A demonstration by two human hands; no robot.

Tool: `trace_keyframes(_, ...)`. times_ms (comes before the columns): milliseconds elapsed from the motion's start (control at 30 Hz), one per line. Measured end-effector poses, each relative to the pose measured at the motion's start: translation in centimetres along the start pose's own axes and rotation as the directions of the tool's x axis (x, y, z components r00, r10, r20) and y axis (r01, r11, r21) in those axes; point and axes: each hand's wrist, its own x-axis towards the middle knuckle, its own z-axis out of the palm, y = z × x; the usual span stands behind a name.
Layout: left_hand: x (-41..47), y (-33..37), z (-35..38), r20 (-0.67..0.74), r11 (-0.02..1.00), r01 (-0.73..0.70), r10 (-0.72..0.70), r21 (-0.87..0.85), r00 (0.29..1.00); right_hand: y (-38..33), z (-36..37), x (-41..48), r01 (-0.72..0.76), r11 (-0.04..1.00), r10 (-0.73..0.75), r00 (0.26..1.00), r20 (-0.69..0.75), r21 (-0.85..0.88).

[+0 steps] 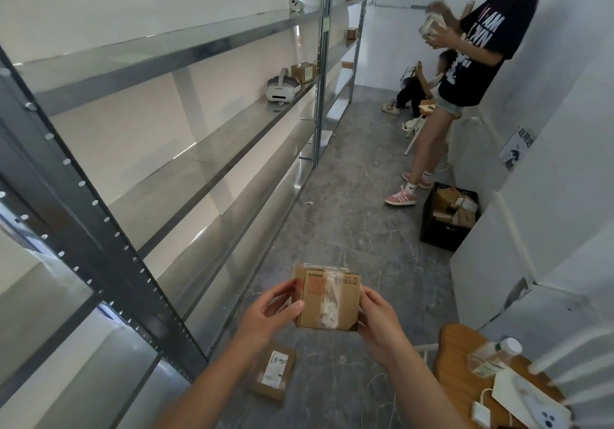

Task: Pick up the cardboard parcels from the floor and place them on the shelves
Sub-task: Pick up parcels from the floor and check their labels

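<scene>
I hold a small cardboard parcel [327, 299] with clear tape and red print above the floor, between both hands. My left hand [270, 310] grips its left edge and my right hand [377, 317] grips its right edge. A second flat cardboard parcel [274, 375] with a white handwritten label lies on the grey floor below my left forearm. The metal shelves [199, 149] run along the left wall, their nearer sections bare. A brown box [303, 72] sits on a far shelf.
A white headset [281, 89] rests on the middle shelf. A black crate [447, 217] full of parcels stands by the right wall. A person in a black T-shirt [465, 63] stands ahead on the right; another crouches behind. A wooden stool [465, 372] with a bottle and phone is lower right.
</scene>
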Motion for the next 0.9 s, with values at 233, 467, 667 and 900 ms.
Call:
trace_keyframes(233, 0.0, -0.8, -0.8, 0.114, 0.998, 0.058, -0.057, -0.002, 0.992, 0.5, -0.2, -0.5, -0.01, 1.0, 0.01, 0.999, 0.035, -0.015)
trace_keyframes(467, -0.5, -0.7, -0.3, 0.111, 0.983, 0.098, -0.08, -0.157, 0.991, 0.4, -0.7, -0.7, 0.04, 0.998, -0.036, 0.995, 0.092, -0.045)
trace_keyframes(667, -0.6, 0.4, 0.4, 0.083, 0.972, 0.067, -0.05, -0.226, 0.995, 1.0, -1.1, -0.7, 0.086, 0.995, -0.081, 0.991, 0.106, -0.048)
trace_keyframes(900, 0.1, 1.4, 0.2, 0.046, 0.98, 0.008, 0.001, -0.197, 0.999, 1.6, -1.1, -1.0, 0.105, 0.994, -0.107, 0.989, 0.104, 0.02)
